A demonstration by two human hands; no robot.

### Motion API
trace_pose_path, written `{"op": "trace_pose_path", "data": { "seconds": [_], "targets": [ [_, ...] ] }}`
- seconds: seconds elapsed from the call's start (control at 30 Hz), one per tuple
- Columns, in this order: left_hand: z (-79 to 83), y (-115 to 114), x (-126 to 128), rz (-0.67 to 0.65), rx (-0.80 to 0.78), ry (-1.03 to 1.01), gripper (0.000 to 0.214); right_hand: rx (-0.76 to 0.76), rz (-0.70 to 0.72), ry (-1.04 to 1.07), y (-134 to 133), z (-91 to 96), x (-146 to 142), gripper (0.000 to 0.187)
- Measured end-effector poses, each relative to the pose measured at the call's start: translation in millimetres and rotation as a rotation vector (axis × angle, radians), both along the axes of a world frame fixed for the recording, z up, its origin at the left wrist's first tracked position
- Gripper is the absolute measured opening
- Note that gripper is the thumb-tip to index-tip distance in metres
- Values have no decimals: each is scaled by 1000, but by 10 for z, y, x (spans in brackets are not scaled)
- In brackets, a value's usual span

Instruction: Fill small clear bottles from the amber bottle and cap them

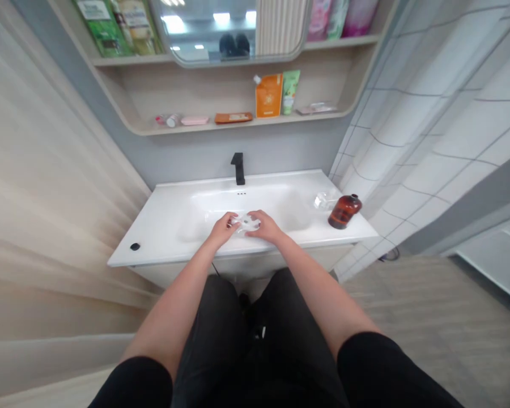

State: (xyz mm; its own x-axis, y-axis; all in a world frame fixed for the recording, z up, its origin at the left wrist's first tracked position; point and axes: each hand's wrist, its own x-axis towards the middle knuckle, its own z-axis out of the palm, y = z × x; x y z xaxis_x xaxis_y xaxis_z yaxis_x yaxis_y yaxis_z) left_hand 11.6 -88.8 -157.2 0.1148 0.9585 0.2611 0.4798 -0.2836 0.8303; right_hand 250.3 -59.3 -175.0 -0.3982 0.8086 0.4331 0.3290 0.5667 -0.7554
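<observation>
Above the front rim of the white sink [187, 224], both my hands are at a small clear and whitish thing [247, 222], perhaps crumpled plastic; its kind I cannot make out. My left hand [222, 228] pinches its left side between thumb and fingers. Around its right side curl the fingers of my right hand [266, 226]. On the right of the counter stands an amber bottle [343, 212] with an uncovered dark neck. Beside that bottle lies a clear, glass-like object [322, 200]. A small round black piece [135, 246] rests at the counter's left front.
A black faucet [238, 169] rises behind the sink. Over it hangs a shelf unit [187, 129] with an orange pouch [268, 96], a green tube [289, 92] and a mirror [212, 34]. A pale curtain [46, 170] hangs left; a tiled wall [429, 113] stands right.
</observation>
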Motion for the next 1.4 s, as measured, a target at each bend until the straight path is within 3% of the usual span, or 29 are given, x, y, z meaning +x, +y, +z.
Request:
{"op": "trace_pose_path", "data": {
  "seconds": [0.1,0.3,0.43,0.6,0.67,0.8,0.87,0.93,1.03,1.17,1.23,1.3,1.4],
  "targets": [
    [-2,2,1,-6,-3,40,16,-9,19,6,14,-13,2,75],
    [0,1,-8,-24,74,-27,29,-63,-5,55,62,-72,-4,78],
    [-12,-6,-5,26,34,5,20,-115,26,80,53,-80,3,78],
    [-37,-4,-39,-3,71,-2,21,-202,58,110,60,-82,12,77],
    [-41,11,-65,-19,67,-41,30,-264,58,174,83,-94,17,78],
    [-64,45,-53,-101,21,-188,74,-373,64,268,113,-98,15,76],
    [-67,50,-10,-130,-36,-222,76,-385,85,237,98,-77,1,77],
    [-37,49,-4,-50,-71,-220,66,-398,110,211,66,-46,-16,87],
    [100,50,-223,215,-33,-208,52,-424,63,187,24,-9,-29,100],
    [358,52,-1004,596,55,-166,72,-355,-41,149,41,-16,-20,62],
    [443,46,-1447,855,26,20,87,-305,-31,135,66,-34,-18,47],
    [475,46,-1808,964,-47,183,94,-276,-19,121,81,-49,-19,39],
    [468,77,-2130,1005,-44,358,88,-255,-34,104,74,-54,-18,31]
  ]
}}
